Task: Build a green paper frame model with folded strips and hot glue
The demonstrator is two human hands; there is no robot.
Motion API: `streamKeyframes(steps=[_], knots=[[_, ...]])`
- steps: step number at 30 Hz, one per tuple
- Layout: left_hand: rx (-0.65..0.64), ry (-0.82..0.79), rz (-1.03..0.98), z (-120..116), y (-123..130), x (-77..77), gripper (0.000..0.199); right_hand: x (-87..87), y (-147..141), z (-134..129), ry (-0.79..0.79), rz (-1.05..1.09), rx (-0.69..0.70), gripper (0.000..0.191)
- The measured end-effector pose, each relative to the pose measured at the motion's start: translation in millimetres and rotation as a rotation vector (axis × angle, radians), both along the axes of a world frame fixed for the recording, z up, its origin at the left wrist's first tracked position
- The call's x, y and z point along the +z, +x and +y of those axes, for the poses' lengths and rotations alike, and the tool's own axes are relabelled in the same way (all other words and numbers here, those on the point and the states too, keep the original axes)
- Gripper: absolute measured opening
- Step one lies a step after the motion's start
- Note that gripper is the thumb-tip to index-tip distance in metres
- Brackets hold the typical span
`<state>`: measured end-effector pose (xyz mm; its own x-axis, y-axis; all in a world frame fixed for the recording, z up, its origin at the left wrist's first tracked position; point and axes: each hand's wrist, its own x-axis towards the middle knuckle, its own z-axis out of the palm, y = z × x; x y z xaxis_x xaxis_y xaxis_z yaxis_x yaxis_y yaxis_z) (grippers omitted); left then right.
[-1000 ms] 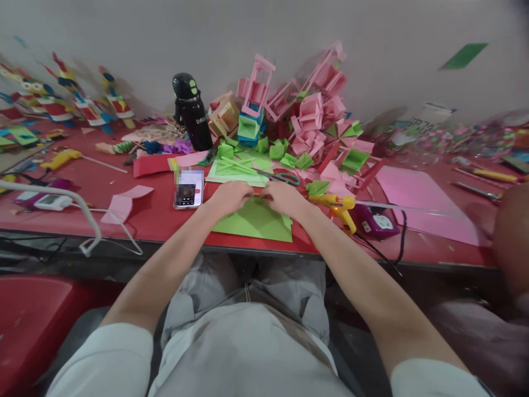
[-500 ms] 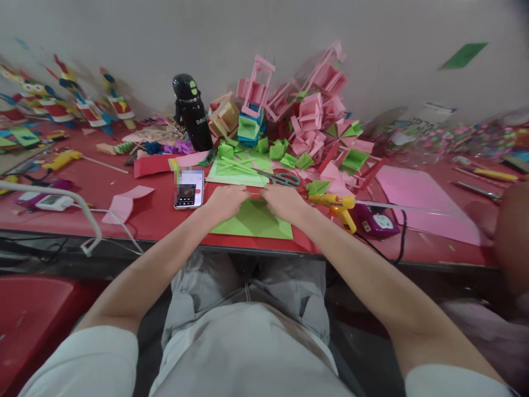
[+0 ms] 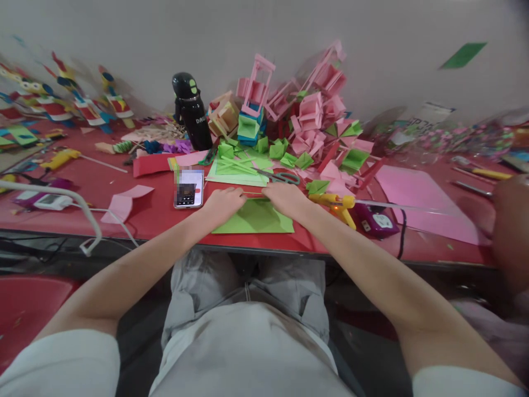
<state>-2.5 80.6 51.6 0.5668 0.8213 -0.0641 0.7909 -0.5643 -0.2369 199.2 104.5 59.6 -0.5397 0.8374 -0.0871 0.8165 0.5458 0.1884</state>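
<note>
A green paper sheet [image 3: 254, 219] lies near the table's front edge, its far edge between my hands. My left hand [image 3: 226, 201], fingers closed, presses on its far left part. My right hand [image 3: 284, 197], also closed, is at the far right part. A thin pale stick or strip [image 3: 253, 193] spans the gap between them along the paper's edge. The fingertips are partly hidden under the hands. Just beyond the right hand lie dark green-handled scissors [image 3: 285, 177], and a phone [image 3: 189, 188] rests left of the left hand.
A yellow glue gun [image 3: 338, 204] and purple device [image 3: 378, 220] lie right of my right hand. Behind stand a black bottle [image 3: 195, 118] and pink paper models [image 3: 309, 113]. A white tubular frame [image 3: 85, 207] crosses the left; another person's arm [image 3: 512, 231] shows at right.
Both hands have moved slightly, the left a little leftward and the right slightly away from me. The gap between them is wider. The green sheet's near edge has shifted slightly away.
</note>
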Motion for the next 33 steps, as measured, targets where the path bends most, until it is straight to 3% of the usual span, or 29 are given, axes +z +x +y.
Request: streamKeyframes(steps=[6, 14, 24, 33], knots=[[0.071, -0.032, -0.024, -13, 6, 0.0, 0.038, 1.3, -4, -14, -0.011, -0.030, -0.046, 0.034], [0.182, -0.019, -0.220, -30, 22, -16.9, 0.046, -13.6, -24, -41, -0.004, 0.074, -0.213, 0.039], [0.209, 0.006, -0.389, -35, 26, -34.6, 0.049, -56.4, -21, -37, 0.016, 0.472, -0.099, 0.052], [0.232, -0.015, -0.408, -37, 25, -41.8, 0.054, -54.2, -20, -49, 0.072, 0.434, -0.175, 0.053]])
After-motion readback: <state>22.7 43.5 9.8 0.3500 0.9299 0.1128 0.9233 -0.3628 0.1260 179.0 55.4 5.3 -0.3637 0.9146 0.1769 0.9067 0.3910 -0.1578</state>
